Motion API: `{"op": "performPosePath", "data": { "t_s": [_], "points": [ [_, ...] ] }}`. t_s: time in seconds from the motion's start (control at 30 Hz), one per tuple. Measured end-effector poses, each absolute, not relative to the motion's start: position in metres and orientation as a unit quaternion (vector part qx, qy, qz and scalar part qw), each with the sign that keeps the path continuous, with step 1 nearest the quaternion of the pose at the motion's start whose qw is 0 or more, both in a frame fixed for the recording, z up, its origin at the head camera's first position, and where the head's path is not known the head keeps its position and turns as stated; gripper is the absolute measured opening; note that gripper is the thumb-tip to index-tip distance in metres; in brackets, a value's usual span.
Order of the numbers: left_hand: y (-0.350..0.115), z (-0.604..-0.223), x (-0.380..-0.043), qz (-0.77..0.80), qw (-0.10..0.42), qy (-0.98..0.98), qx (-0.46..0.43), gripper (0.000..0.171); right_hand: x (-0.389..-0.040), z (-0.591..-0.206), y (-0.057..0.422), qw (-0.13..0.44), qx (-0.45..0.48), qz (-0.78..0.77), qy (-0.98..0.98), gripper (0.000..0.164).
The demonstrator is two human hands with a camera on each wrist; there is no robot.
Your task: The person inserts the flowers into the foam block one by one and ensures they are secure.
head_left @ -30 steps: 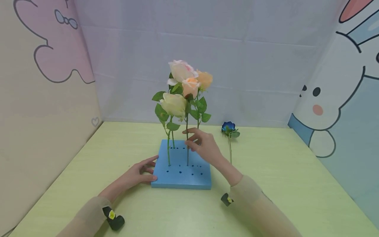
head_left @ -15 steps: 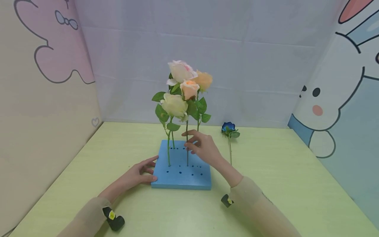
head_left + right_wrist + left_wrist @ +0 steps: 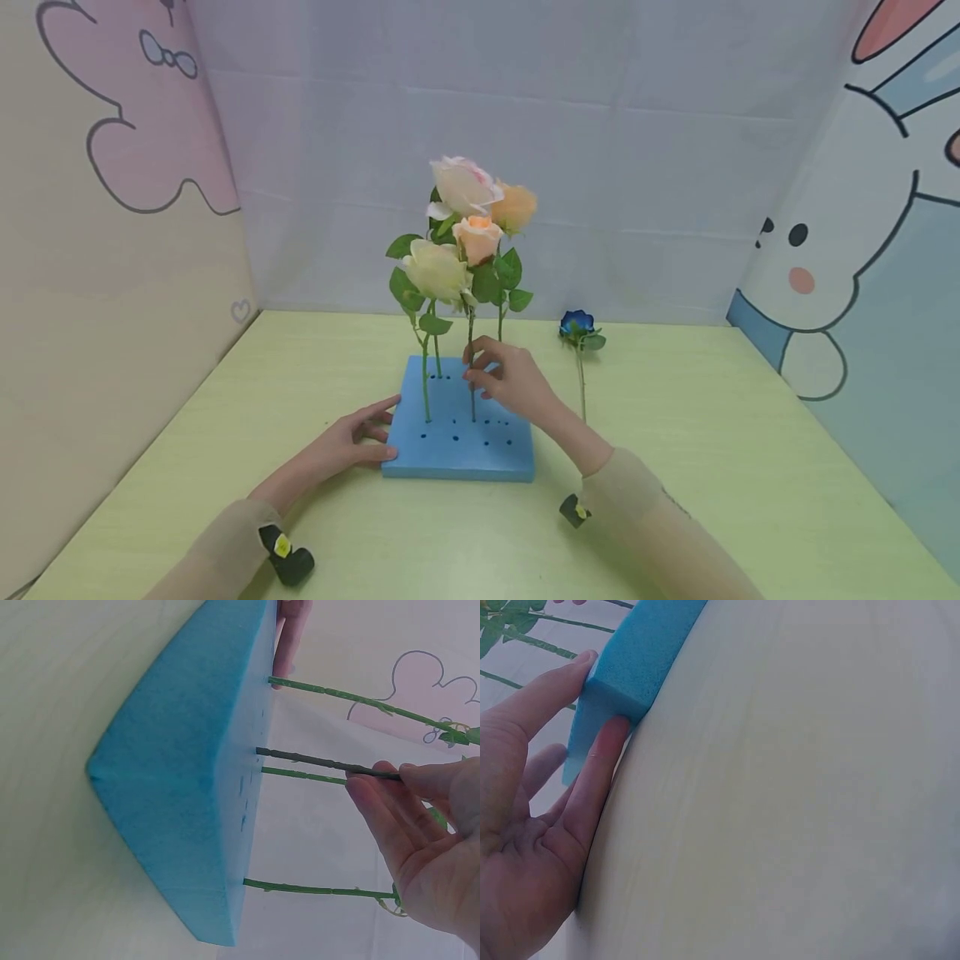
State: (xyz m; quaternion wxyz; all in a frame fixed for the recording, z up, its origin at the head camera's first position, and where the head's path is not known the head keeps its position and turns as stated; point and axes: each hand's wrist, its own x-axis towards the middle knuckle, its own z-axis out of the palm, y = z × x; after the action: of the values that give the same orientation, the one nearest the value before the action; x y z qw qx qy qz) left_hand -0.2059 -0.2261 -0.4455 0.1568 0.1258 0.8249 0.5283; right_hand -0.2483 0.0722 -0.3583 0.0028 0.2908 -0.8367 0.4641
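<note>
My right hand [image 3: 513, 379] pinches the dark stem of a small peach rose [image 3: 477, 239] between thumb and fingertips. The stem's lower end stands in a hole of a blue foam block [image 3: 450, 458]; in the right wrist view the stem [image 3: 322, 762] enters its top face. My left hand [image 3: 348, 442] lies at the block's left edge, fairly straight fingers touching its side and corner. Also upright in the foam are a cream rose [image 3: 435, 271], a white-pink rose [image 3: 462, 185] and an orange-yellow rose [image 3: 513, 207], on green stems.
A blue rose [image 3: 577, 323] lies on the pale yellow-green table [image 3: 675, 467], right of the block and beyond the right forearm. Several holes dot the foam's top. Behind the table hangs a pale cloth backdrop [image 3: 637, 208]; cartoon-printed panels flank both sides.
The peach rose and the right hand have moved down, so the bloom sits lower beside the cream rose. The cream rose has shifted slightly left. The left hand stays at the block.
</note>
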Motion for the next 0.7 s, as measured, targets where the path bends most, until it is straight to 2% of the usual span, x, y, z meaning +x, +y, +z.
{"op": "performPosePath", "data": {
  "t_s": [0.23, 0.43, 0.7],
  "points": [
    [-0.2264, -0.4452, -0.204, 0.529, 0.158, 0.824, 0.127, 0.082, -0.2457, -0.3554, 0.0704, -0.011, 0.28, 0.469, -0.837, 0.006],
    [-0.227, -0.4465, -0.2041, 0.525, 0.159, 0.826, 0.126, 0.081, -0.2488, -0.3574, 0.0739, -0.039, 0.269, 0.491, -0.828, 0.01],
    [-0.2261, -0.4459, -0.2053, 0.521, 0.154, 0.83, 0.125, 0.082, -0.2483, -0.3584, 0.0777, -0.032, 0.284, 0.486, -0.826, 0.011]
  ]
}}
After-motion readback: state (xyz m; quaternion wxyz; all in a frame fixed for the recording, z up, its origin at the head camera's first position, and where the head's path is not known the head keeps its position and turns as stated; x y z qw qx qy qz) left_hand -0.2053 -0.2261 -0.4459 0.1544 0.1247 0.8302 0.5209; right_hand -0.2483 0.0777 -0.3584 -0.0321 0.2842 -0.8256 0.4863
